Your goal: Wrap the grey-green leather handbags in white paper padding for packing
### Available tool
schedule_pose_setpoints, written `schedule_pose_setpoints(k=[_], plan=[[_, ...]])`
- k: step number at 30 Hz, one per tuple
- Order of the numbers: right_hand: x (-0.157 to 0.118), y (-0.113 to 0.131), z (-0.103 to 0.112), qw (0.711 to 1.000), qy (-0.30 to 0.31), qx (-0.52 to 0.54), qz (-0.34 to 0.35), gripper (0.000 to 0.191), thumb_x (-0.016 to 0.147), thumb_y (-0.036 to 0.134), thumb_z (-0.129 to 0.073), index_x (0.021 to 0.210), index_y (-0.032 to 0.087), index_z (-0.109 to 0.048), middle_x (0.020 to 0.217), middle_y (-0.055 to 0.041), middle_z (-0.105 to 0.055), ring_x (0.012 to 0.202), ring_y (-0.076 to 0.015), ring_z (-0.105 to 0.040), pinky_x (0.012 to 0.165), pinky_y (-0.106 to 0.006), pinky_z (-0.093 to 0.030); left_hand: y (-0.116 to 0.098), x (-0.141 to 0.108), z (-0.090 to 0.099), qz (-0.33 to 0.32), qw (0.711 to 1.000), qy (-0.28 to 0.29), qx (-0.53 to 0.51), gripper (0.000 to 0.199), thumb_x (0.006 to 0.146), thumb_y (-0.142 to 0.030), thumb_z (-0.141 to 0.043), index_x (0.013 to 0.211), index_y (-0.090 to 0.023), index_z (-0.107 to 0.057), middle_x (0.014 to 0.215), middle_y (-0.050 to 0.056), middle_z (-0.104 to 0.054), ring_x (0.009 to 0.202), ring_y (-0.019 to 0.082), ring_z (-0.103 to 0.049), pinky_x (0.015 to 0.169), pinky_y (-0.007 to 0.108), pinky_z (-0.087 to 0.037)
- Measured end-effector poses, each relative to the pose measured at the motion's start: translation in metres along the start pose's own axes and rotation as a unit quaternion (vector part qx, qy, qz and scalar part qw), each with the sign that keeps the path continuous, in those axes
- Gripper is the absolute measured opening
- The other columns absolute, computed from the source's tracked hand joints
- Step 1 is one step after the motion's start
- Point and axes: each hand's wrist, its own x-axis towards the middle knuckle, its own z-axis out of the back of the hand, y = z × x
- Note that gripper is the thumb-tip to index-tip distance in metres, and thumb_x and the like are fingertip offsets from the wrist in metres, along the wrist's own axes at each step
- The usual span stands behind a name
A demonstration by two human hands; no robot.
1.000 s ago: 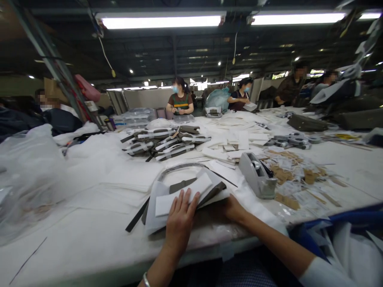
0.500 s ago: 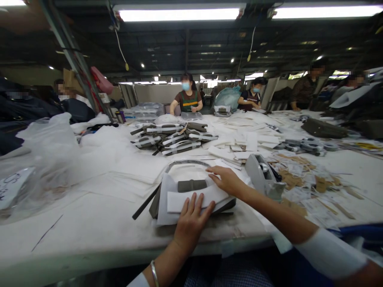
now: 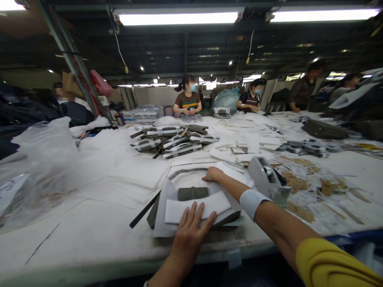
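Observation:
A dark olive handbag (image 3: 193, 193) lies on the table in front of me, with a thin white sheet (image 3: 163, 215) over it. A white foam strip (image 3: 197, 207) crosses its front. My left hand (image 3: 191, 233) lies flat on that strip, fingers spread. Beyond it the bag's wrapped handle (image 3: 185, 171) arches away from me. My right hand (image 3: 214, 174) is closed at the right side of this handle; its fingertips are partly hidden. A loose dark strap (image 3: 145, 209) sticks out to the left of the bag.
A grey tape dispenser (image 3: 265, 177) stands right of the bag, beside scattered brown tags (image 3: 295, 181). Wrapped olive bags (image 3: 173, 139) are piled ahead. Clear plastic bags (image 3: 48, 159) lie left, white foam pieces (image 3: 248, 143) ahead right. Two masked co-workers sit across the table.
My right hand has reached farther forward, and its fingers have gone from stretched out to curled at the handle. My left hand stays on the foam strip.

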Motion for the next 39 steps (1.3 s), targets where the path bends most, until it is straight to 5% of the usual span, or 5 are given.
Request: schedule_pose_setpoints(k=[9, 18, 28, 33, 39], plan=[[-0.014, -0.006, 0.001, 0.949, -0.01, 0.304, 0.088, 0.021, 0.085, 0.033, -0.07, 0.086, 0.013, -0.065, 0.085, -0.007, -0.074, 0.073, -0.0156, -0.069, 0.067, -0.028, -0.056, 0.001, 0.008, 0.013, -0.009, 1.0, 0.025, 0.006, 0.053, 0.098, -0.021, -0.043, 0.148, -0.037, -0.035, 0.143, 0.006, -0.054, 0.133, 0.028, -0.049, 0.104, 0.043, -0.049], [-0.077, -0.022, 0.034, 0.859, -0.026, 0.458, 0.227, 0.039, 0.077, 0.049, -0.069, 0.095, 0.016, -0.075, 0.1, -0.0073, -0.077, 0.097, -0.0224, -0.07, 0.095, -0.036, -0.052, 0.005, 0.01, 0.017, -0.016, 0.998, 0.067, 0.003, 0.056, 0.097, -0.019, -0.046, 0.149, -0.036, -0.033, 0.146, 0.007, -0.051, 0.135, 0.029, -0.046, 0.106, 0.044, -0.048], [-0.174, -0.074, -0.005, 0.873, -0.119, 0.116, 0.459, 0.036, 0.096, 0.021, -0.048, 0.128, 0.023, -0.065, 0.128, -0.0066, -0.067, 0.12, -0.0216, -0.061, 0.108, -0.038, -0.046, 0.005, 0.015, 0.018, -0.003, 0.995, 0.101, -0.015, 0.062, 0.094, -0.017, -0.053, 0.15, -0.034, -0.032, 0.149, 0.009, -0.047, 0.137, 0.031, -0.043, 0.108, 0.047, -0.046], [-0.179, -0.091, -0.038, 0.82, -0.183, 0.003, 0.541, 0.05, 0.091, 0.008, -0.044, 0.137, 0.022, -0.056, 0.145, -0.0069, -0.052, 0.143, -0.0229, -0.036, 0.119, -0.048, -0.03, 0.002, 0.014, 0.016, 0.014, 0.992, 0.127, -0.022, 0.059, 0.094, -0.014, -0.051, 0.149, -0.03, -0.036, 0.152, 0.008, -0.042, 0.14, 0.031, -0.039, 0.112, 0.049, -0.041], [-0.172, -0.102, -0.051, 0.815, -0.204, -0.028, 0.541, 0.046, 0.094, 0.011, -0.045, 0.137, 0.026, -0.056, 0.146, -0.0057, -0.052, 0.143, -0.0218, -0.037, 0.118, -0.046, -0.032, -0.004, 0.034, 0.032, 0.031, 0.971, 0.236, -0.026, 0.073, 0.087, -0.014, -0.06, 0.152, -0.025, -0.029, 0.152, 0.012, -0.043, 0.141, 0.035, -0.037, 0.115, 0.055, -0.034]])
